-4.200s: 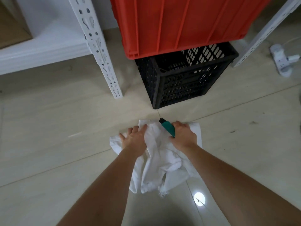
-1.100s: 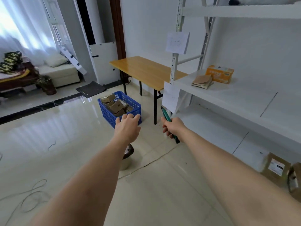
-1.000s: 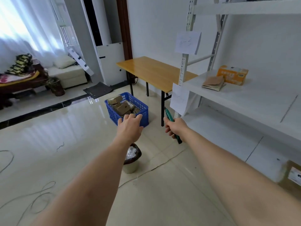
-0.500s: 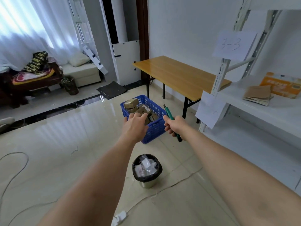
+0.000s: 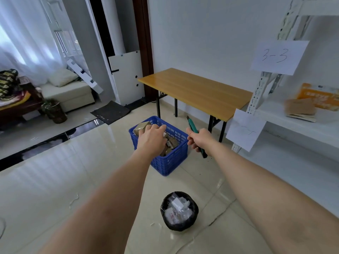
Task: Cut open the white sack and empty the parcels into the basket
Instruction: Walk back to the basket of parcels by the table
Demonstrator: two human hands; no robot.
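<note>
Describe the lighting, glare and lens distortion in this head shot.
Head view: daylight through the curtained window blows out the upper left; the glossy floor mirrors it in pale streaks. Wide-angle stretch enlarges both forearms and bends the shelf upright. The left hand, right hand and blue basket look slightly soft.

One head-worn view only, nothing shared with a second. Looks forward and down across the tiled floor toward the blue basket (image 5: 170,162), which sits mid-frame, some way ahead. Both forearms reach in from the bottom edge toward that basket. Wooden table (image 5: 198,90) beyond the basket, black bin (image 5: 178,211) nearer than it, white shelving (image 5: 297,123) right of it.
</note>
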